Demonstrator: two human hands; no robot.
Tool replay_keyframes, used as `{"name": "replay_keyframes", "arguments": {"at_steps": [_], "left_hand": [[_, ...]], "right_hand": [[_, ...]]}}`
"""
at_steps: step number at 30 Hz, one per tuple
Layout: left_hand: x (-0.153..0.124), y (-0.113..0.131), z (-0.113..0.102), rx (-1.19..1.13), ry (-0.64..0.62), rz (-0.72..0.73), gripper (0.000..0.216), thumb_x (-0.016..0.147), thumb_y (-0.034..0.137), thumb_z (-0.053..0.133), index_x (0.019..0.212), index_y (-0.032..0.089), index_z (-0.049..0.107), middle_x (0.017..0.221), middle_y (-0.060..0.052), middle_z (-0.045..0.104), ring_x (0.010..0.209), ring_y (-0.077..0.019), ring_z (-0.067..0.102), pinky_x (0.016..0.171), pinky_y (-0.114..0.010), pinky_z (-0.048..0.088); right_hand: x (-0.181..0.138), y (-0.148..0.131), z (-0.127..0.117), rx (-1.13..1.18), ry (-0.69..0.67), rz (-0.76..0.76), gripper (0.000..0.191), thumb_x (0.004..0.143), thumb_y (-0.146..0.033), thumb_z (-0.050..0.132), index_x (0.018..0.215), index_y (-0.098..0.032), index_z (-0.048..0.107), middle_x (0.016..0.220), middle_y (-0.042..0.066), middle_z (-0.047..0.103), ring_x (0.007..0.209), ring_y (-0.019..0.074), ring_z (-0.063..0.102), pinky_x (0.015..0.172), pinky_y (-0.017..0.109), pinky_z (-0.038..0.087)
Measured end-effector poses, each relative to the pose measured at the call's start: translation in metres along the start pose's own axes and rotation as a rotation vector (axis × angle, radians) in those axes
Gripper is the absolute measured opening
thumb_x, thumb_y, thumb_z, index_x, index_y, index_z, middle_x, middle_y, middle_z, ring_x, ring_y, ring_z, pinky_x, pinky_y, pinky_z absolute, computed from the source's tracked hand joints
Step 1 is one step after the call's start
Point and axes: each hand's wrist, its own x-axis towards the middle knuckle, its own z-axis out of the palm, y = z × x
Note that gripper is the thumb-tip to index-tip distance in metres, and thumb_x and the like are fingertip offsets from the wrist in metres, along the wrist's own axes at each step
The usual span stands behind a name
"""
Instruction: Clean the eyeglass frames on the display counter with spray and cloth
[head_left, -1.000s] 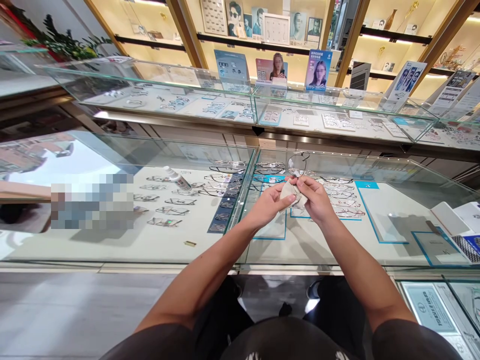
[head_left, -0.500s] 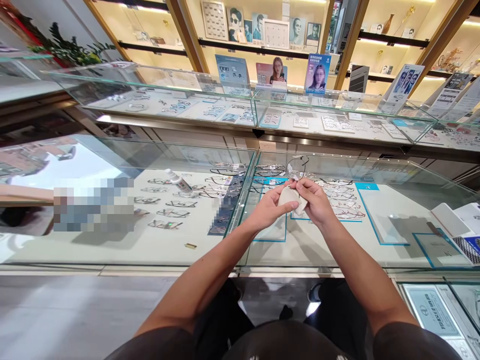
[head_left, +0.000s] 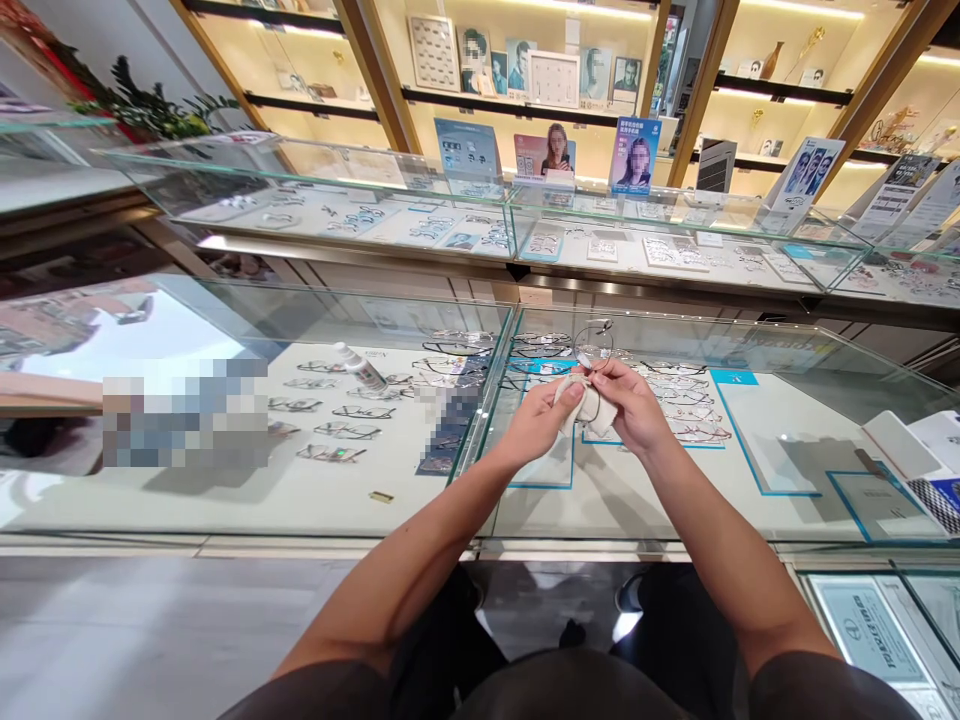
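Observation:
Both my hands meet above the glass counter [head_left: 637, 500]. My left hand [head_left: 536, 420] pinches a small pale cleaning cloth [head_left: 592, 408] between thumb and fingers. My right hand [head_left: 634, 405] is closed on a thin-rimmed pair of glasses [head_left: 592, 345], whose round lens and temple stick up past my fingers. The cloth is wrapped round the lower part of the glasses between the two hands.
A small white spray bottle [head_left: 358, 365] lies on the counter glass to the left. Rows of spectacle frames [head_left: 341, 412] sit inside the case. A second glass showcase [head_left: 450, 200] with signs stands behind. A white box [head_left: 896, 445] lies at the right edge.
My hands and the glasses have stayed in nearly the same spot; the fingers shifted slightly on the cloth, and the lens now shows a little higher above my fingers.

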Motion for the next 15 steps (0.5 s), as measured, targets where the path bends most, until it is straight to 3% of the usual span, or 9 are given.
{"name": "replay_keyframes", "arguments": {"at_steps": [5,11,15], "left_hand": [[0.004,0.005,-0.006,0.002,-0.11,-0.058,0.066,0.077,0.083,0.07,0.077,0.018,0.063,0.069,0.0,0.053,0.075,-0.0176,0.051,0.073,-0.029,0.045],[0.013,-0.011,-0.014,-0.107,0.073,-0.103,0.073,0.074,0.09,0.067,0.09,0.019,0.07,0.08,-0.004,0.068,0.093,-0.0239,0.067,0.088,-0.033,0.052],[0.019,-0.019,-0.019,-0.232,0.171,-0.092,0.077,0.074,0.09,0.066,0.104,0.019,0.073,0.09,-0.007,0.074,0.105,-0.0264,0.069,0.088,-0.033,0.054]], "right_hand": [[0.004,-0.003,-0.005,-0.022,0.04,0.0,0.038,0.064,-0.054,0.093,0.078,-0.025,0.071,0.1,0.004,0.08,0.092,0.0222,0.07,0.089,0.037,0.057],[0.007,-0.009,-0.012,-0.081,0.074,-0.126,0.028,0.072,-0.049,0.086,0.074,-0.025,0.071,0.114,0.005,0.075,0.117,0.0259,0.065,0.106,0.04,0.049],[0.006,-0.009,-0.012,-0.202,0.032,-0.14,0.03,0.071,-0.05,0.088,0.069,-0.025,0.071,0.124,0.006,0.069,0.133,0.0296,0.056,0.113,0.042,0.042]]}}
